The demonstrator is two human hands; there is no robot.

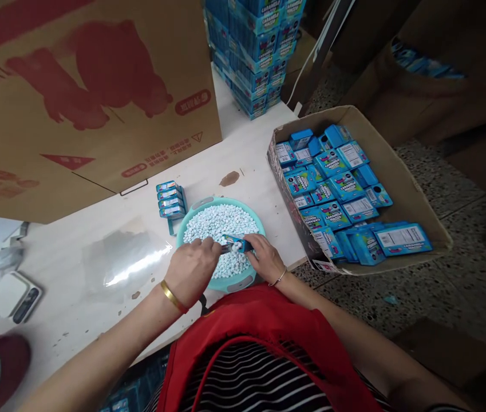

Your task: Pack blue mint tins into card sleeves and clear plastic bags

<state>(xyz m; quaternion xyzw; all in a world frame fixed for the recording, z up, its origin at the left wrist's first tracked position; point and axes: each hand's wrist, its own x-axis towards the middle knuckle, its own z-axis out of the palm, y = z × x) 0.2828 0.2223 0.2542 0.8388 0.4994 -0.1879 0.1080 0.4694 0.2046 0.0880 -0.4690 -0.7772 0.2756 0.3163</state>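
A mint-green basin [260,220] full of small white round candies [221,220] sits on the table in front of me. Over it, my right hand [266,257] grips a small blue candy box [243,243], tilted, with its opening toward my other hand. My left hand [195,266] is closed around what looks like a small scoop [226,248], mostly hidden by the fingers. White candies show at the box's mouth, where the scoop meets it. Behind the basin's left rim stands a short row of similar blue boxes [170,200].
A large cardboard carton [139,143] stands at the back left. To the right, an open cardboard box [418,212] holds many blue boxes. Wrapped stacks [253,63] rise behind. A clear plastic sheet [126,257], a scale [26,297] and a red tub [13,360] are left.
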